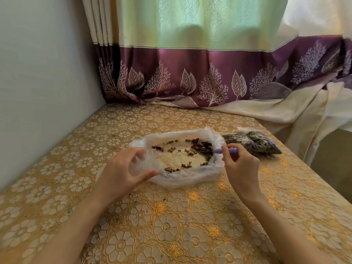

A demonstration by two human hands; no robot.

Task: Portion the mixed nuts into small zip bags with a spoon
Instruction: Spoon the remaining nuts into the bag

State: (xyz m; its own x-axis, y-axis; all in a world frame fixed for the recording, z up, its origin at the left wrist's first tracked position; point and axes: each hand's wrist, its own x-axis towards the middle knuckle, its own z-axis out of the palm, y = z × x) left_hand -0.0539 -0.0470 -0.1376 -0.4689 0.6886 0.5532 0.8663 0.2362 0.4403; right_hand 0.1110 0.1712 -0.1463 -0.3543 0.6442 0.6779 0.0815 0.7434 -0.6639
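gripping spoon (226,150) — right hand (241,164)

home | purple leaf-print curtain (209,73) | gold floral tablecloth (171,225) | plain wall (38,73)

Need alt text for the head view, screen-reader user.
A person's right hand holds a purple spoon in a nearly empty clear plastic bag of mixed nuts, while the left hand grips the bag's edge. A filled zip bag lies to the right on a gold floral tablecloth.
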